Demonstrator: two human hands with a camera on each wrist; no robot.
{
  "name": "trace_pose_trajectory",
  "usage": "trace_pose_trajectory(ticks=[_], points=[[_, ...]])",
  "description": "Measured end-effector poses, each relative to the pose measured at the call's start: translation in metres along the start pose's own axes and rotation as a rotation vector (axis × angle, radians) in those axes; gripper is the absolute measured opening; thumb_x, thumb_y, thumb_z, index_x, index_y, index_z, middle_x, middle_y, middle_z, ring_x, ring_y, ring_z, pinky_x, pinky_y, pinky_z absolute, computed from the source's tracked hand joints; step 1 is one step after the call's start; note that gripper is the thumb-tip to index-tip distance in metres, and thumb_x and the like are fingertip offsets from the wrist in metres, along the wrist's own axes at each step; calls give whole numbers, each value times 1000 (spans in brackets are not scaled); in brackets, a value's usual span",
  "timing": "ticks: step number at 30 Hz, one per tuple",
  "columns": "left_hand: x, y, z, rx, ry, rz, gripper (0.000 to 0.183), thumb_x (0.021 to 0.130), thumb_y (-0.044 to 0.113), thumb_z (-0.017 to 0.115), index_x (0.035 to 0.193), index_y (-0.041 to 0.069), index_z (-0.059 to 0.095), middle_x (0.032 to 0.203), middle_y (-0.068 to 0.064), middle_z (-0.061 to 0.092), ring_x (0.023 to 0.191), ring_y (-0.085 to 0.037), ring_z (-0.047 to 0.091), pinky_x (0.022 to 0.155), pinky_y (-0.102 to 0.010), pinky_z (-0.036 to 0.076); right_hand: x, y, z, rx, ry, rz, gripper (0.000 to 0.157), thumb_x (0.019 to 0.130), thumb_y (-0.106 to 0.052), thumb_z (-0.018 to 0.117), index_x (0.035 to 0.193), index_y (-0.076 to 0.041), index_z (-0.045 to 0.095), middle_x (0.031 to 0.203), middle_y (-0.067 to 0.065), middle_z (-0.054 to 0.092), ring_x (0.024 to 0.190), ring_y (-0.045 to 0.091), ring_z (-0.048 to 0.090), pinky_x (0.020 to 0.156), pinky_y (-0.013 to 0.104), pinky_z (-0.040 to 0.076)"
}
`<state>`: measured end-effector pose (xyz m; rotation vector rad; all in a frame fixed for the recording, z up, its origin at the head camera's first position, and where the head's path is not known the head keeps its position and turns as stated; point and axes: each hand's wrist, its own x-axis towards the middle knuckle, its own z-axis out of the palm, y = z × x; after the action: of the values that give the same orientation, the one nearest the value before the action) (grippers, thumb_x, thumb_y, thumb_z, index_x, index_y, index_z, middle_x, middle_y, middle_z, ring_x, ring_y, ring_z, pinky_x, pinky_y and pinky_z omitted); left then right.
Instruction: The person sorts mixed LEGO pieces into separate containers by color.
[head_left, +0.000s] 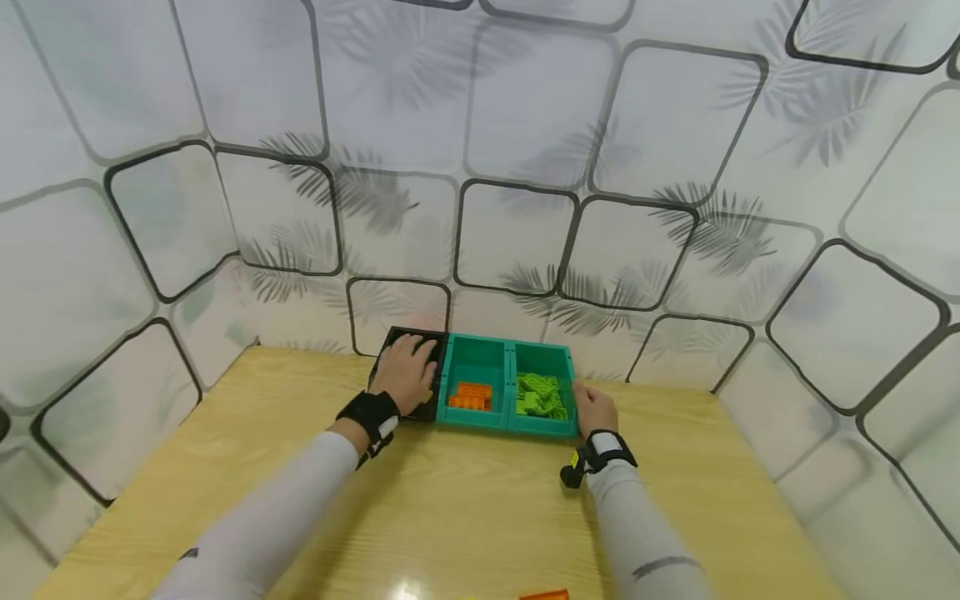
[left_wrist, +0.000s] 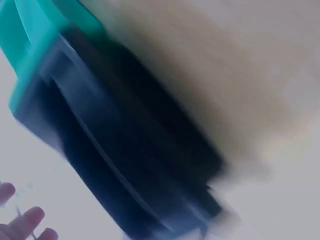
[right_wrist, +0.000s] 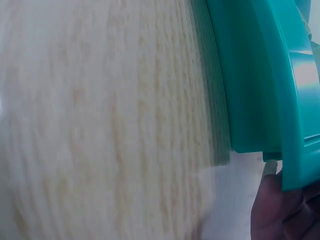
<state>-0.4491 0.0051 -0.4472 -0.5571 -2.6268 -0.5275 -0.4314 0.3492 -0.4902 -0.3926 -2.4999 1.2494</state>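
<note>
Over the black bin (head_left: 431, 408) is my left hand (head_left: 405, 373), its fingers spread and nothing in its grasp. In the left wrist view the black bin is blurred, and a few fingertips (left_wrist: 34, 215) show apart from it at the lower left. My right hand (head_left: 597, 410) grips the right end of the right teal bin (head_left: 543, 430), with a fingertip under its rim in the right wrist view. Light green bricks (head_left: 540, 395) lie in that bin. Orange bricks (head_left: 471, 396) lie in the left teal bin (head_left: 477, 339), between the black bin and the right teal one.
The bins stand in a row on a wooden table (head_left: 450, 500), close to a patterned fabric wall (head_left: 517, 233). Similar fabric rises at both sides. An orange piece (head_left: 545, 595) is partly cut off at the near edge of the head view.
</note>
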Motion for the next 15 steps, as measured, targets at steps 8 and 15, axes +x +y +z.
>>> trace_pose_trajectory(ticks=[8, 15], points=[[-23, -43, 0, -326, -101, -365, 44, 105, 24, 42, 138, -4, 49, 128, -28, 55, 112, -42, 56, 91, -52, 46, 2, 2, -27, -118, -23, 54, 53, 103, -44, 41, 69, -5, 48, 60, 4, 38, 57, 21, 40, 58, 33, 32], [-26, -60, 4, -502, -75, -468, 43, 104, 28, 44, 130, -3, 58, 121, -26, 61, 107, -42, 59, 89, -52, 47, -11, -8, -37, -211, -147, 71, 79, 101, -59, 13, 129, 3, 53, 111, 27, 58, 99, 41, 56, 84, 50, 44]])
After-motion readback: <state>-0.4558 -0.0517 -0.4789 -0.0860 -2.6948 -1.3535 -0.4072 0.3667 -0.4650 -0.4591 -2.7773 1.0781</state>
